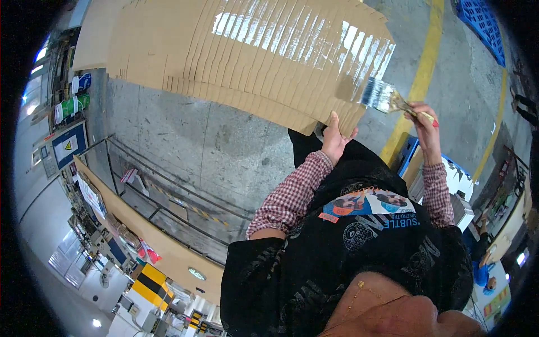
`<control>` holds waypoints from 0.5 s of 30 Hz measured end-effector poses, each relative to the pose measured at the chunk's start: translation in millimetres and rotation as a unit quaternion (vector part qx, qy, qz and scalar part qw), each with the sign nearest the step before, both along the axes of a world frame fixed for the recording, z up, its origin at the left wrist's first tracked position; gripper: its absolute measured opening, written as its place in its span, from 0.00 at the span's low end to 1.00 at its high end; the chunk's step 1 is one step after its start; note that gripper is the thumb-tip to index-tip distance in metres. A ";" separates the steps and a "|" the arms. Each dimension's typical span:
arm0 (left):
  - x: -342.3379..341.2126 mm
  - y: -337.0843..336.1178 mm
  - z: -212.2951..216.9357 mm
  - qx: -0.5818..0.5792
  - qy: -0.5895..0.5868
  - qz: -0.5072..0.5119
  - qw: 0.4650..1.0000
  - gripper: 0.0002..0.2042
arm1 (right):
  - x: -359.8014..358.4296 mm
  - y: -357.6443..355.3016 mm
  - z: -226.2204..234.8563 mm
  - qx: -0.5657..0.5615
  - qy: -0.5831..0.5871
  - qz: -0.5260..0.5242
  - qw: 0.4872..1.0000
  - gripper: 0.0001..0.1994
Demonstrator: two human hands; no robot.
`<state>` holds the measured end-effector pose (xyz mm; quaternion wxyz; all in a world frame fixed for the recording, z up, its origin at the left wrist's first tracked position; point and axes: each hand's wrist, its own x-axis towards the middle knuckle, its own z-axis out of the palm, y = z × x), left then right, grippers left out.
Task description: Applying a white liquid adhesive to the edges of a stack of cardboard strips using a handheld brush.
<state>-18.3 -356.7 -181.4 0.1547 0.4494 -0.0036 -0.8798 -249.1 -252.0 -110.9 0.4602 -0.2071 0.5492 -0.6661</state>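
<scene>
The near right corner of the overlapping cardboard sheets (224,70) is pinched in the left hand (334,139), thumb on top. Just to the right, the handle of a flat brush (382,96) is gripped in the right hand (425,121), its bristles held at the sheets' right edge. Ahead and leftward of both hands the sheets are spread, streaked with gloss farther out. Beyond, a yellow line (429,62) is seen on the floor (407,17).
</scene>
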 end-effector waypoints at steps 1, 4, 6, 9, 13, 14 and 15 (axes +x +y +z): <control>-2.7 0.0 1.6 -0.001 0.003 -0.002 1.000 0.24 | 4.8 -10.4 -5.0 -0.011 -0.023 0.012 1.000 0.06; -6.3 0.2 2.0 -0.004 -0.010 0.014 1.000 0.25 | 9.1 -14.6 -29.5 -0.024 -0.051 0.037 0.998 0.06; -6.3 0.2 -1.9 0.006 0.016 0.020 1.000 0.24 | 7.0 4.5 -35.8 0.035 -0.075 -0.003 0.997 0.06; 1.7 -2.1 -1.3 -0.002 0.026 0.000 1.000 0.24 | -1.3 30.1 -18.5 0.063 -0.033 -0.012 0.997 0.06; 0.0 -0.3 -0.3 -0.006 0.016 0.007 1.000 0.25 | -10.0 24.4 0.5 0.033 -0.022 -0.031 0.999 0.06; -0.5 -0.1 0.8 -0.009 0.002 0.008 1.000 0.25 | -4.5 12.3 1.4 -0.005 -0.034 -0.042 0.999 0.06; -1.3 0.5 2.2 -0.011 -0.011 0.005 1.000 0.25 | 0.2 -2.1 -1.9 -0.009 -0.050 -0.042 0.998 0.06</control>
